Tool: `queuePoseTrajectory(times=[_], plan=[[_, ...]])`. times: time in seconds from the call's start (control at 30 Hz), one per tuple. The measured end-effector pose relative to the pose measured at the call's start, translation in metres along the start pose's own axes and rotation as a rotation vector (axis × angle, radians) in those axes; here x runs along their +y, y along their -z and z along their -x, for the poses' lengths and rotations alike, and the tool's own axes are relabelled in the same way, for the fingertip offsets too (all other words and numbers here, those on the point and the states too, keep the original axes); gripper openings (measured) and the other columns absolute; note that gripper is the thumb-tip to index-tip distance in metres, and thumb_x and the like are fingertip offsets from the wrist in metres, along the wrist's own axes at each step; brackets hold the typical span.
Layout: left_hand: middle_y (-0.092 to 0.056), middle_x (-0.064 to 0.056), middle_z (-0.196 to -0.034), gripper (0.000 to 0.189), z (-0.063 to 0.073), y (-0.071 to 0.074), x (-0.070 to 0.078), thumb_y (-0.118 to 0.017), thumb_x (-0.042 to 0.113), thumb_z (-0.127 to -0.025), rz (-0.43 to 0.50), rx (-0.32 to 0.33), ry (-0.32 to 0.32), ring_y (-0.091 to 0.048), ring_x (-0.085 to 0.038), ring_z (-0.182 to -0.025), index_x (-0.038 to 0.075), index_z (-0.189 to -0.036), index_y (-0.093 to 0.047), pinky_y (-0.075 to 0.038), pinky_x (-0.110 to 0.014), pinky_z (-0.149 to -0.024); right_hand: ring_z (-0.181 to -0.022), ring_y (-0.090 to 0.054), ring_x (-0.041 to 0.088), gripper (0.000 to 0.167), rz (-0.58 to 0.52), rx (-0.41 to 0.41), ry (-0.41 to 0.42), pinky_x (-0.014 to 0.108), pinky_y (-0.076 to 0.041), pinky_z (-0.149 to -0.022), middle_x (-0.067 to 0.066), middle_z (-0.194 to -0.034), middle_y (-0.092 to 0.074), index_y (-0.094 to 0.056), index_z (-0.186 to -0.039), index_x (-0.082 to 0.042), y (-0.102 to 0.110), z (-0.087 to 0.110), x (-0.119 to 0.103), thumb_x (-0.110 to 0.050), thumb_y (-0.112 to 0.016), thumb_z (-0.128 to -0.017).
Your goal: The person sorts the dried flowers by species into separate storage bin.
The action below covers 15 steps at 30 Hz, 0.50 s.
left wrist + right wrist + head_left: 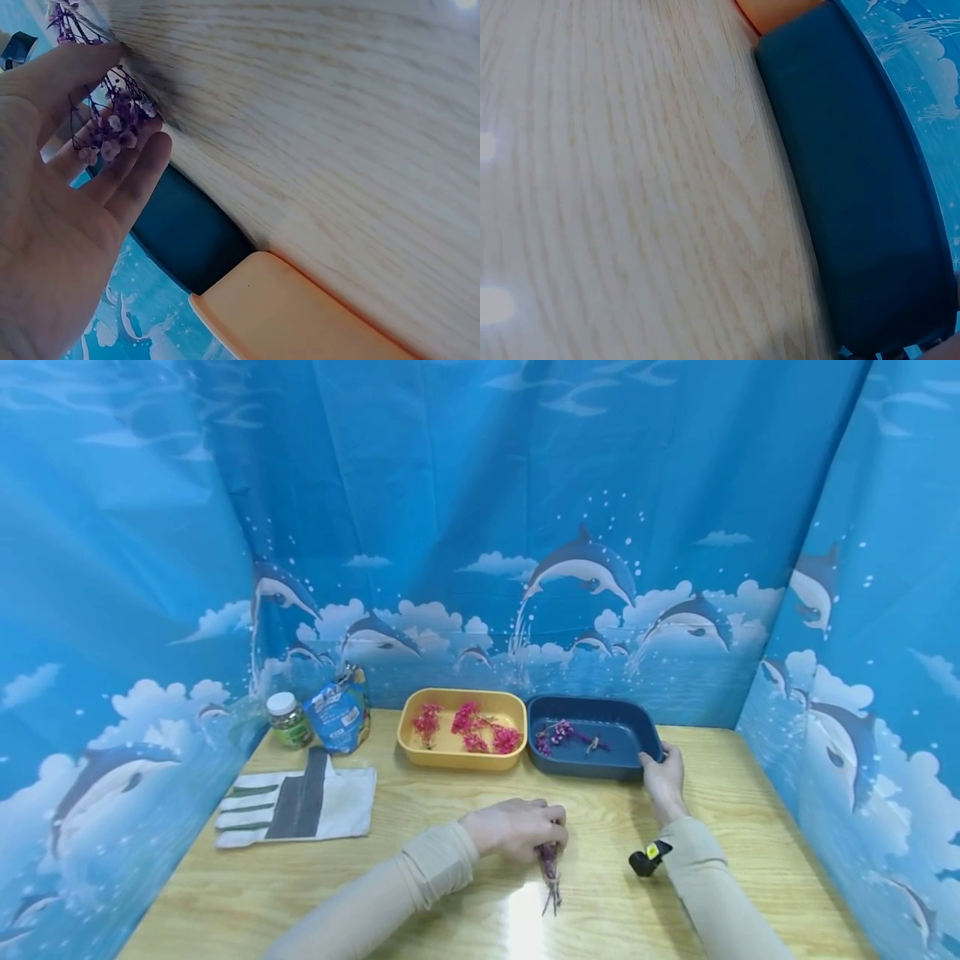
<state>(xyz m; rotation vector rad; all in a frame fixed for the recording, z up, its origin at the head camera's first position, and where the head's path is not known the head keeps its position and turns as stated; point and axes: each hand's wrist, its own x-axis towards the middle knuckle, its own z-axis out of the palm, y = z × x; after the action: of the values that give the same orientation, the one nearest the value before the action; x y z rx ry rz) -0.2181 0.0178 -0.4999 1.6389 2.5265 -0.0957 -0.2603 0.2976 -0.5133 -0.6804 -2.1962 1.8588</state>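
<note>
My left hand [517,827] pinches a small bunch of dried purple flowers [549,864] over the middle of the table, its stems pointing toward me. In the left wrist view, the pale purple blossoms [112,135] show between the thumb and fingers. At its right end, a dark blue tray [592,768] is gripped at the rim by my right hand [664,781]. Inside that tray lies another purple flower sprig [558,737] on the left. The right wrist view shows mostly the tray's long side [862,187], with only a sliver of the hand at the corner.
A yellow tray [461,762] with pink flower sprigs [468,718] adjoins the blue one on the left. Farther left are a white-capped jar [291,722], a blue pouch [337,714] and a grey-and-white glove [300,806]. A dolphin-print curtain [450,527] surrounds the wooden table [420,806].
</note>
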Motion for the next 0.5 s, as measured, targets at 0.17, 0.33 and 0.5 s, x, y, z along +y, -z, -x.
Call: queuePoseTrajectory(times=[0.17, 0.33, 0.5], plan=[[-0.064, 0.011, -0.137, 0.037, -0.002, 0.004, -0.003, -0.079, 0.026, -0.091, 0.004, 0.043, 0.007, -0.063, -0.010, -0.117, 0.036, -0.126, -0.069, -0.057, -0.022, -0.096, -0.155, -0.033, 0.045, 0.058, 0.001, 0.002, 0.002, 0.055, -0.031, -0.131, 0.034, -0.165, -0.031, -0.023, -0.161, 0.007, 0.000, 0.000, 0.000, -0.007, -0.045, -0.109], [-0.066, 0.007, -0.138, 0.042, -0.003, 0.013, -0.008, -0.076, 0.032, -0.096, 0.038, 0.127, 0.031, -0.065, -0.011, -0.122, 0.030, -0.136, -0.065, -0.056, -0.024, -0.104, -0.151, -0.037, 0.043, 0.056, 0.006, 0.011, 0.015, 0.054, -0.033, -0.130, 0.033, -0.162, -0.034, -0.025, -0.159, 0.008, -0.001, 0.001, 0.001, -0.007, -0.045, -0.109], [-0.067, 0.001, -0.133, 0.044, -0.004, 0.024, -0.013, -0.077, 0.022, -0.095, 0.169, 0.252, 0.084, -0.068, -0.010, -0.118, 0.020, -0.137, -0.066, -0.055, -0.018, -0.104, -0.150, -0.038, 0.043, 0.057, 0.014, 0.007, 0.020, 0.055, -0.034, -0.129, 0.033, -0.161, -0.035, -0.026, -0.159, 0.008, 0.000, 0.002, 0.002, -0.008, -0.046, -0.109]])
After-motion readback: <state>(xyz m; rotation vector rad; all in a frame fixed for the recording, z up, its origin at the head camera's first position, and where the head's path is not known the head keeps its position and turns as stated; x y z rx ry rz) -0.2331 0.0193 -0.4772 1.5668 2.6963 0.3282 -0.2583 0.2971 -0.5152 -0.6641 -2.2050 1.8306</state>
